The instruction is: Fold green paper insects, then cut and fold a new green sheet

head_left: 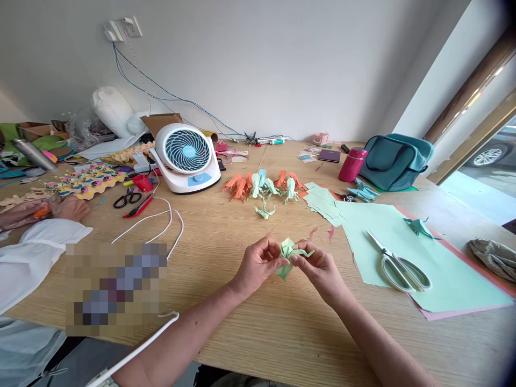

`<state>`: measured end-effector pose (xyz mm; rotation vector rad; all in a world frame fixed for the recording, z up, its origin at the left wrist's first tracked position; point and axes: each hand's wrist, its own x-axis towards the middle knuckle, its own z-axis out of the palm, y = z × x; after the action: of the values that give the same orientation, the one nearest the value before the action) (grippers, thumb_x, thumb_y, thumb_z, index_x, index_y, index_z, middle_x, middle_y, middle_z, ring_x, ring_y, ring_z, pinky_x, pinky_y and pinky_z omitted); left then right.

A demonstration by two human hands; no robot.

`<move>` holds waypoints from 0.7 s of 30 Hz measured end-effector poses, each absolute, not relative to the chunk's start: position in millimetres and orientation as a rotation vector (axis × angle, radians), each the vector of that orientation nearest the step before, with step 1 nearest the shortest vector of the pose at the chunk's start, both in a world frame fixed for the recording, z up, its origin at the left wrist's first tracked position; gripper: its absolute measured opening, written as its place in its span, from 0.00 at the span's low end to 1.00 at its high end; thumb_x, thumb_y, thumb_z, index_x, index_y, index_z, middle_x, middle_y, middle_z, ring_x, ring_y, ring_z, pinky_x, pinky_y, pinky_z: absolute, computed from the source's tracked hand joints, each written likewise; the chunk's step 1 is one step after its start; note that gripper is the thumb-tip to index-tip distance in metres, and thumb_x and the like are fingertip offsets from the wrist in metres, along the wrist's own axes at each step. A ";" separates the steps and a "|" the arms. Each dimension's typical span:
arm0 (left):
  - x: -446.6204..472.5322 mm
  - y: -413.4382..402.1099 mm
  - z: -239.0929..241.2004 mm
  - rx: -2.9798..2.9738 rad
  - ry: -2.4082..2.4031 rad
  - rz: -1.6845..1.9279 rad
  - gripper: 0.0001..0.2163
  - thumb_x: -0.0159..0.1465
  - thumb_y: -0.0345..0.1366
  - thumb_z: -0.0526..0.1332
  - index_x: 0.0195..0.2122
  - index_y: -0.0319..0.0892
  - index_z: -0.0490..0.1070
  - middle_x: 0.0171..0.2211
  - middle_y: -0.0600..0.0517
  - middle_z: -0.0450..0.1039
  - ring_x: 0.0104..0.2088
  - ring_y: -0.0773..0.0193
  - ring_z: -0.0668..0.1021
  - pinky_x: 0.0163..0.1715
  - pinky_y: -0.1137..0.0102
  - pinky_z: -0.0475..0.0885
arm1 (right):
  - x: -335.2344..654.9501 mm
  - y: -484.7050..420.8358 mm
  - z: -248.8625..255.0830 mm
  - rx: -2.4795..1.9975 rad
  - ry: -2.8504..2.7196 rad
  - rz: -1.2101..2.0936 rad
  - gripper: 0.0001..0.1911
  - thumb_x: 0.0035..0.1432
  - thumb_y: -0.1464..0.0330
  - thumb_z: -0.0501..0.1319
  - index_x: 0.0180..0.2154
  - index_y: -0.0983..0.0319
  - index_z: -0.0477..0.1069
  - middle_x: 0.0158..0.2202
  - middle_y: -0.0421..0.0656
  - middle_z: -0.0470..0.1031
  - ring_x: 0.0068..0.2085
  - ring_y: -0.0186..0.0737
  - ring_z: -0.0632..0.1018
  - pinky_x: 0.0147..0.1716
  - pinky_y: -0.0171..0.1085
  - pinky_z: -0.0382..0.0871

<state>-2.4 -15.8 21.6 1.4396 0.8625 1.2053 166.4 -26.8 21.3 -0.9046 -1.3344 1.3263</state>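
Left hand [257,264]: thumb and fingers pinched on a green crane [287,249]. Right hand [319,269]: likewise closed on it from the other side, its thin strip reaching across the fingertips. Crane sits between the two hands, just above the counter [226,317]; contact with the surface cannot be judged.

Beyond the hands: one loose pale green crane [265,212] near, then a row of orange, green and blue cranes [255,185]. Right of the right hand: scissors [397,264], blades pointing away, lying on a large green sheet [455,285]; a teal crane [419,227] rests farther along it. Small sheets [320,201] overlap ahead of the right hand. Well left of the left hand: a co-worker's hand [71,208].
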 end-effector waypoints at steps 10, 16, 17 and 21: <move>-2.7 -10.4 22.8 1.407 0.803 1.098 0.14 0.58 0.45 0.68 0.31 0.38 0.72 0.27 0.53 0.71 0.26 0.70 0.72 0.23 0.76 0.70 | 169.7 -25.3 23.5 -0.927 -1.281 1.288 0.18 0.50 0.53 0.69 0.34 0.60 0.72 0.28 0.41 0.74 0.30 0.37 0.73 0.31 0.37 0.69; -3.4 -8.6 14.5 1.377 0.831 1.144 0.13 0.57 0.44 0.68 0.30 0.38 0.71 0.27 0.53 0.73 0.26 0.69 0.73 0.23 0.75 0.70 | 169.3 -22.5 20.5 -0.881 -1.359 1.297 0.17 0.50 0.54 0.69 0.30 0.60 0.72 0.26 0.39 0.72 0.29 0.35 0.72 0.31 0.36 0.69; -3.0 -8.7 13.8 1.379 0.834 1.148 0.13 0.57 0.43 0.68 0.30 0.38 0.71 0.27 0.53 0.73 0.26 0.69 0.73 0.23 0.76 0.70 | 169.0 -22.1 19.8 -0.885 -1.353 1.281 0.17 0.50 0.54 0.69 0.29 0.60 0.71 0.25 0.38 0.72 0.28 0.35 0.72 0.30 0.35 0.68; 0.3 -11.5 13.7 1.414 0.883 1.227 0.13 0.57 0.41 0.68 0.27 0.38 0.69 0.27 0.53 0.72 0.28 0.69 0.74 0.26 0.76 0.70 | 165.9 -22.6 18.6 -0.923 -1.283 1.276 0.19 0.48 0.54 0.70 0.27 0.60 0.69 0.23 0.37 0.70 0.25 0.33 0.70 0.26 0.34 0.66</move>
<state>0.3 -11.5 13.7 1.4144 0.8830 1.2267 165.9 -22.6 18.6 -0.9235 -1.2831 1.2760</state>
